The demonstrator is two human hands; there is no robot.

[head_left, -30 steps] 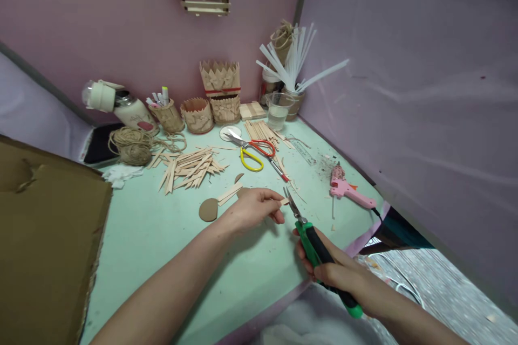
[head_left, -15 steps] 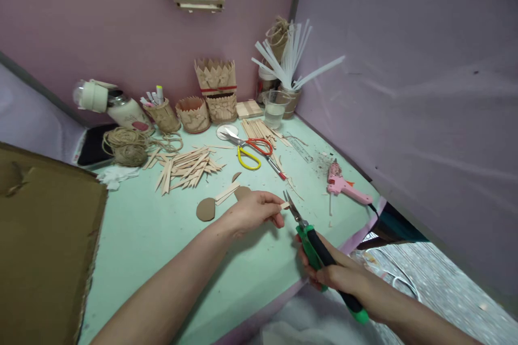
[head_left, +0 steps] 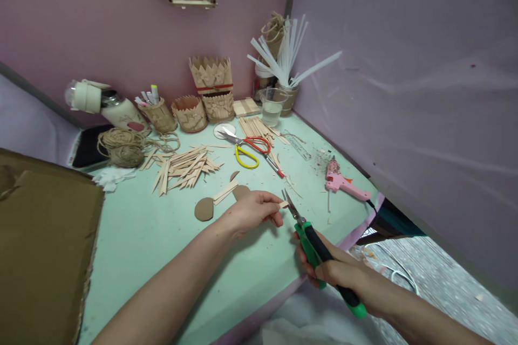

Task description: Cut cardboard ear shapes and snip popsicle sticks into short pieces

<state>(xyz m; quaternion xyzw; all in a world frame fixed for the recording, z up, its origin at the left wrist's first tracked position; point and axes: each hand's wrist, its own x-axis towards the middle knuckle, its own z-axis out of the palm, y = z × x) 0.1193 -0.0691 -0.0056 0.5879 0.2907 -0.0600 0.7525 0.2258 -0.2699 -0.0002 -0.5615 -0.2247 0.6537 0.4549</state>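
Observation:
Between the thumb and fingers of my left hand point(head_left: 259, 209) is a short flat wooden stick point(head_left: 284, 204). My right hand point(head_left: 329, 267) is wrapped round the green and black handles of a pair of long-nosed pliers point(head_left: 311, 242). Their narrow metal jaws stand slightly apart at the stick's right end; whether they touch it I cannot tell. A brown cardboard disc point(head_left: 204, 209) with one straight side lies left of my left hand. Behind that hand, a second cardboard piece point(head_left: 242, 192) is partly hidden. Two pale wooden strips point(head_left: 225, 193) lie between the cardboard pieces.
Scissors point(head_left: 246, 150) with red and yellow handles lie beyond my hands, right of a pile of pointed wooden sticks point(head_left: 186, 167). A pink glue gun point(head_left: 343, 186) rests at the right. Twine point(head_left: 125, 148) and decorated cups point(head_left: 189, 113) stand along the back. Large cardboard point(head_left: 48, 248) fills the left.
The whole view has shifted slightly, so things appear a little further left and up. My hands, the stick and the pliers keep nearly the same positions.

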